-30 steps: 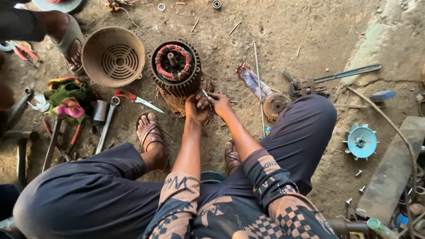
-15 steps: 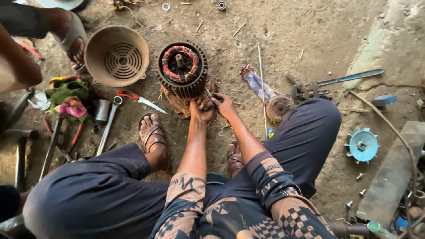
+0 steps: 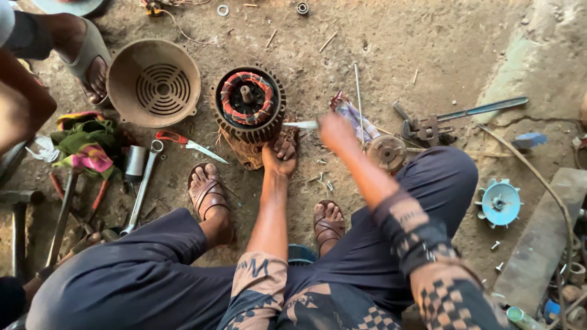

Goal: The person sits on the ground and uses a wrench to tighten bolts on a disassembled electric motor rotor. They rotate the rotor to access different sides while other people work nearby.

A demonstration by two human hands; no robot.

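Observation:
A rusty electric motor body (image 3: 249,105) with red and orange windings stands on the dirt floor between my feet. My left hand (image 3: 281,154) rests against its lower right side, fingers curled on the casing. My right hand (image 3: 333,129) is raised just right of the motor, blurred, and grips a thin metal tool (image 3: 301,124) whose tip points left at the motor's rim. The tool's kind is unclear because of blur.
A brown fan cover (image 3: 153,82) lies left of the motor. Another person's sandalled foot (image 3: 88,61) is at upper left. Pliers (image 3: 186,143), a spanner (image 3: 142,186), rags (image 3: 85,143), a pipe wrench (image 3: 455,119), a blue fan (image 3: 500,203) and loose bolts are scattered around.
My right hand has lifted away from the motor's base and swung right and up with the thin tool. The left hand stays at the motor. The view has shifted closer.

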